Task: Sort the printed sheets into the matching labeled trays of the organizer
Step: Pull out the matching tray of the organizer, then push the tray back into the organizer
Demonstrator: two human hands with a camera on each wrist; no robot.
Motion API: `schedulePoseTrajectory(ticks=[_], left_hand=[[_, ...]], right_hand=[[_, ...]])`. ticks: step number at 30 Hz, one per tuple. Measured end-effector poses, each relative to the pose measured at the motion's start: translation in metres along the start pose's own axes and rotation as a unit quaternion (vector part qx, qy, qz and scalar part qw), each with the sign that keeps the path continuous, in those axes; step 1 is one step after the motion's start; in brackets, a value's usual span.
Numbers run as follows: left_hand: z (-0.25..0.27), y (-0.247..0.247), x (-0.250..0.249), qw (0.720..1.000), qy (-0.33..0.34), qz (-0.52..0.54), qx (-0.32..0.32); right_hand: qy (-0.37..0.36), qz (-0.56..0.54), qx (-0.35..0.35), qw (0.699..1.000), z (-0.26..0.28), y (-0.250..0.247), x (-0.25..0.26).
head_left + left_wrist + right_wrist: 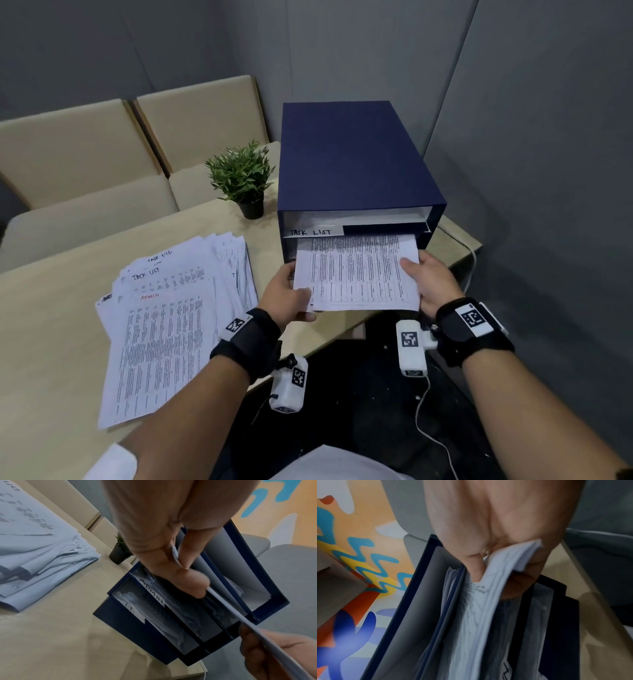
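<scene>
A dark blue organizer (349, 161) stands on the beige table, with a "TASK LIST" label (311, 232) on its front. A thin stack of printed sheets (358, 274) sticks halfway out of the slot just below that label. My left hand (289, 296) pinches the stack's near left corner, and my right hand (433, 279) grips its right edge with the thumb on top. The left wrist view shows lower trays labeled "ADMIN" (152, 593) and "I.T." (131, 607), both with paper inside. The right wrist view shows the sheets (481, 601) bending under my thumb.
A loose pile of printed sheets (171, 322) lies spread on the table to the left, an "ADMIN" page on top. A small potted plant (245, 178) stands beside the organizer's left wall. Beige seats sit behind the table, and grey walls close in on the right.
</scene>
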State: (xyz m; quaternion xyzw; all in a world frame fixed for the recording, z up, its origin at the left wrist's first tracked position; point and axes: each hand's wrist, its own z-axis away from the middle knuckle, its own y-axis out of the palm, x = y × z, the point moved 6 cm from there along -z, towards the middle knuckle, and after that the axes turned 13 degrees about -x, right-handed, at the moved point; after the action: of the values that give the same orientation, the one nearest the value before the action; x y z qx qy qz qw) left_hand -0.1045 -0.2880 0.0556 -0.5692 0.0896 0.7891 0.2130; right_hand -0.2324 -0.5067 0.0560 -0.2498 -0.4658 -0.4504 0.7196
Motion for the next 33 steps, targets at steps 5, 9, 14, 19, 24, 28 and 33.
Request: schedulePoseTrajectory(ticks=[5,9,14,19,24,28,33], left_hand=[[-0.004,-0.002,-0.001,0.998,0.011,0.021,-0.057],[-0.007,0.001,-0.003,0.997,0.011,0.040,-0.073],[-0.009,0.008,-0.007,0.992,-0.007,0.103,-0.066],[-0.006,0.003,-0.008,0.991,-0.014,0.113,-0.075],[-0.006,-0.010,0.002,0.989,-0.034,0.114,-0.084],[-0.005,-0.028,0.015,0.991,-0.043,0.088,-0.092],[-0.005,-0.071,0.031,0.990,-0.037,0.056,-0.126]], right_hand=[[0.038,0.085,0.089,0.992,0.009,0.000,-0.013],[0.068,0.125,0.102,0.985,0.006,-0.009,-0.026],[0.034,0.070,0.048,0.996,-0.007,0.002,-0.007],[0.022,-0.001,-0.002,1.000,-0.022,0.023,0.009],[0.026,-0.027,0.012,0.999,-0.025,0.034,0.008],[0.015,0.034,0.027,0.999,-0.019,0.034,-0.001],[0.002,0.114,0.116,0.987,0.001,0.068,-0.023]])
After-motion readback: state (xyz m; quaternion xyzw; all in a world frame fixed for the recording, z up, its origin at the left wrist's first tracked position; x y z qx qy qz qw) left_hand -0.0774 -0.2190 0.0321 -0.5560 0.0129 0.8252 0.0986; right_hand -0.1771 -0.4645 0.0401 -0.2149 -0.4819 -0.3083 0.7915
